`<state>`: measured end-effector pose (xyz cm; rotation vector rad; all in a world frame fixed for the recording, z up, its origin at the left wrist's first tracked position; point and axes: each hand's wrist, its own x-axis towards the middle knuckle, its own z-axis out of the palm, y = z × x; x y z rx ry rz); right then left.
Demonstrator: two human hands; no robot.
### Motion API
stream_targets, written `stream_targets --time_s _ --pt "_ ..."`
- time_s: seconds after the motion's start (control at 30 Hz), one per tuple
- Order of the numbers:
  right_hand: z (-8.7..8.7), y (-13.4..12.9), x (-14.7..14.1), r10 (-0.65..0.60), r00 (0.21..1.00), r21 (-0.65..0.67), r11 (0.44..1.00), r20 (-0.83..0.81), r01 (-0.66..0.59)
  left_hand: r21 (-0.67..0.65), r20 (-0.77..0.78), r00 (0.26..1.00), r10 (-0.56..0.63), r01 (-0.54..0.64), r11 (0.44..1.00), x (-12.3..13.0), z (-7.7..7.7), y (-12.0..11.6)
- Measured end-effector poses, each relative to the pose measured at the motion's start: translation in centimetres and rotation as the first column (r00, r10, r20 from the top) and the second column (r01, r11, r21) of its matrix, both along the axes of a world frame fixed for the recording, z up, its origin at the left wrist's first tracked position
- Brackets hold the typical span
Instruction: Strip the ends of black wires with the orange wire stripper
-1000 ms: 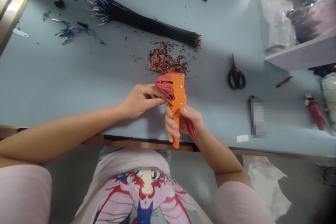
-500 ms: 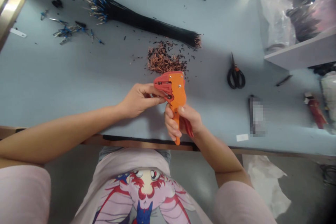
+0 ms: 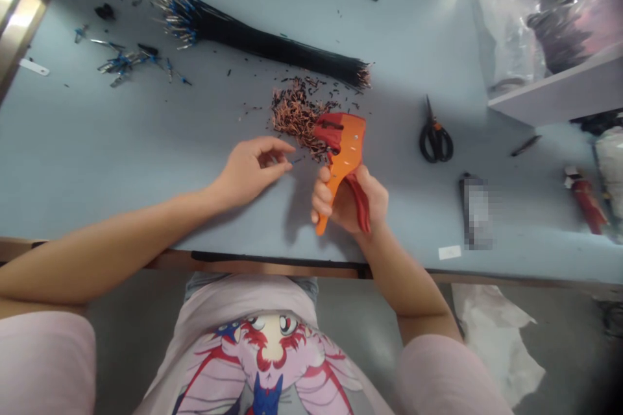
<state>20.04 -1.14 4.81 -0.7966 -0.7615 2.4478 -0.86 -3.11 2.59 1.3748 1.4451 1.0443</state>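
Note:
My right hand (image 3: pixel 348 198) grips an orange and red wire stripper (image 3: pixel 349 142) by its handles, which are spread apart. The tool's red jaws point left, over the edge of a pile of copper and black wire scraps (image 3: pixel 296 110). To the left of the tool, my left hand (image 3: pixel 256 168) hovers low above the table with thumb and fingers apart, and I see nothing between them. Beyond the pile lies a thick bundle of black wires (image 3: pixel 272 45), with blue and metal ends at the left and bare copper tips at the right.
Several loose blue and metal wire ends (image 3: pixel 124 61) lie at the left. On the right are black scissors (image 3: pixel 437 139), a blurred-out dark object (image 3: pixel 477 211), a white label (image 3: pixel 449 252), a dark pen-like item (image 3: pixel 526 146) and a red-handled tool (image 3: pixel 585 201). Plastic bags (image 3: pixel 513 32) stand by a shelf.
The wire stripper has moved up and right, away from my left hand, and its handles have spread. My left hand's fingers have parted from the jaws.

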Motion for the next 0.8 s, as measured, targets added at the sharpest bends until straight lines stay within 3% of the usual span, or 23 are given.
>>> stream_targets --time_s 0.1,0.2,0.33,0.43,0.6,0.7,0.8 --pt "0.6 0.5 0.3 -0.047 0.999 0.065 0.997 -0.005 0.047 0.189 -0.171 0.977 0.130 -0.097 0.977 -1.2 0.4 0.9" --pt "1.0 0.3 0.2 -0.061 0.998 0.094 0.994 0.023 0.058 0.309 -0.192 0.953 0.233 -0.166 0.936 -2.1 0.8 1.6" --pt "1.1 0.0 0.0 -0.108 0.990 0.095 0.990 0.092 0.099 0.303 -0.109 0.967 0.229 -0.187 0.934 -2.8 0.8 2.1" --pt "0.7 0.2 0.1 -0.156 0.987 0.108 0.983 0.049 0.150 0.293 -0.084 0.965 0.247 -0.213 0.932 -3.5 0.6 2.5" --pt "0.1 0.7 0.2 -0.169 0.985 0.096 0.980 -0.037 0.172 0.321 -0.280 0.905 0.319 -0.225 0.920 -4.6 0.2 3.0" --pt "0.0 0.7 0.1 -0.175 0.984 0.081 0.981 -0.036 0.177 0.296 -0.440 0.855 0.273 -0.148 0.944 -4.9 -0.2 3.1" --pt "-0.1 0.6 0.1 -0.183 0.982 0.066 0.980 -0.047 0.186 0.310 -0.463 0.846 0.266 -0.126 0.942 -5.2 -0.5 3.3"
